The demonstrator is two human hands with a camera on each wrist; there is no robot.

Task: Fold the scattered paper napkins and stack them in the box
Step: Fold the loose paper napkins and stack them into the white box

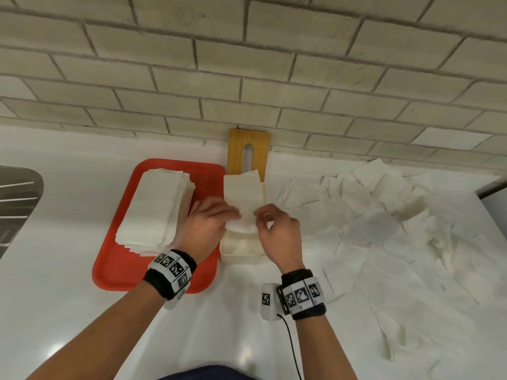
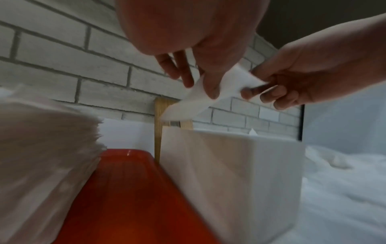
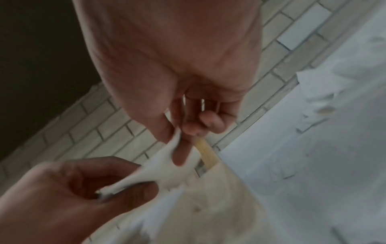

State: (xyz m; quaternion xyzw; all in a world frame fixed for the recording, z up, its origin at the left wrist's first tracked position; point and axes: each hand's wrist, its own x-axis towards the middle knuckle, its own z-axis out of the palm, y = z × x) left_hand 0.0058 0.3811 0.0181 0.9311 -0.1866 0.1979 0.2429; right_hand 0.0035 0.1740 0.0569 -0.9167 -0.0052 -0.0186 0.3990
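A folded white napkin (image 1: pixel 242 197) hangs over the cream box (image 1: pixel 241 249) in the middle of the counter. My left hand (image 1: pixel 211 218) pinches its near left edge and my right hand (image 1: pixel 274 223) pinches its near right corner. In the left wrist view the napkin (image 2: pixel 208 92) stretches between my left hand (image 2: pixel 200 74) and my right hand (image 2: pixel 269 85), above the box (image 2: pixel 225 165). In the right wrist view the napkin (image 3: pixel 163 170) runs from my right hand (image 3: pixel 179 140) to my left hand (image 3: pixel 117 188). Scattered napkins (image 1: pixel 384 215) cover the counter to the right.
A red tray (image 1: pixel 118 259) left of the box carries a tall stack of folded napkins (image 1: pixel 157 209). A wooden board (image 1: pixel 248 152) leans on the brick wall behind the box. A metal sink edge (image 1: pixel 16 198) shows at far left.
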